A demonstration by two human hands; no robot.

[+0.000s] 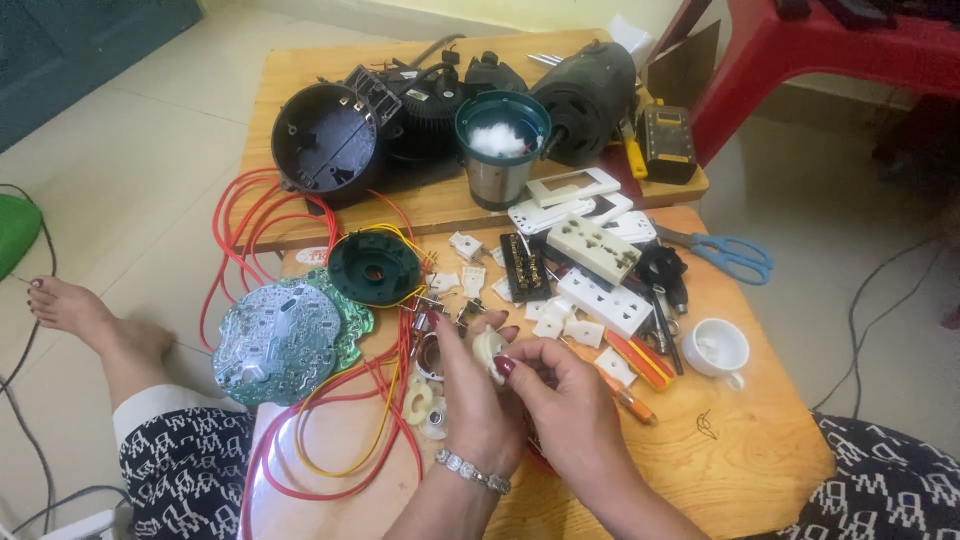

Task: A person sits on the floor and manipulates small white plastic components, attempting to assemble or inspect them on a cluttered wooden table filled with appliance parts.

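Both hands meet just in front of the white socket plate (604, 302), at the near side of the wooden counter (760, 440): the left hand (475, 395), with a beaded bracelet at the wrist, and the right hand (568, 398) pinch a small cream-coloured plastic part (487, 350) between them, the fingers (505, 366) of both closed on it. Left of the socket plate lie loose white gear-like pieces (420, 405), a tangle of red and yellow wires (330, 400) and a pale green circuit board (280, 340). Beyond the socket plate stand a steel jar with a green rim (500, 150) and a black round housing (325, 140); right of it lie blue-handled scissors (735, 255) and a small white cup (718, 348). The risk, as I judge it, is that the little part slips from so fine a pinch and drops among the many similar white bits below, where it would be hard to pick out; a forearm could also snag the wires and drag the board
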